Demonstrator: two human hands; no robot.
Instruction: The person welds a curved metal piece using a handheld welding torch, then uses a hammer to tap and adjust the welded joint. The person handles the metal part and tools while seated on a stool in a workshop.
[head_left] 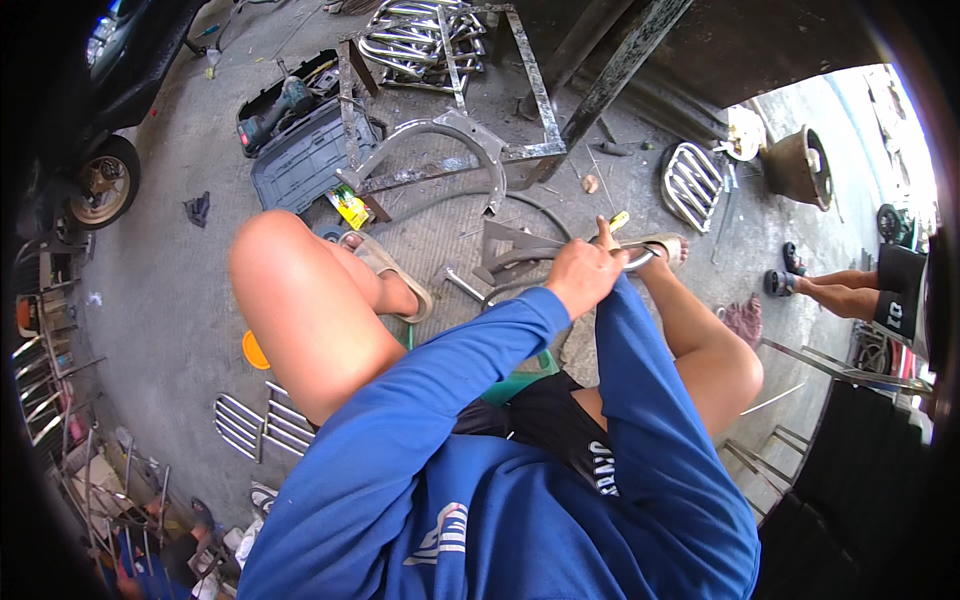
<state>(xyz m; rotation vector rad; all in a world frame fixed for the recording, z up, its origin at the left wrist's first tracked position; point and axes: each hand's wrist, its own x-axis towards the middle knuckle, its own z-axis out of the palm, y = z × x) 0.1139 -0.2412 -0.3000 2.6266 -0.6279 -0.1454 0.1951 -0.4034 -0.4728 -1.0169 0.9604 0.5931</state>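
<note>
Blue sweatshirt [520, 510] foremost | close-set hands [583, 278] beside shiny tube [643, 260]; cannot tell whether pinching it | arched grey metal piece [470, 129] beyond

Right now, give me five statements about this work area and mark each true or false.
1. The left hand is close to a shiny curved metal piece. True.
2. The toolbox is closed. False: the toolbox lies open.
3. An orange round thing shows just left of the person's left thigh. True.
4. Both sleeves are red. False: the sleeves are blue.
5. The brown bucket-shaped container is on the picture's right side. True.
</note>
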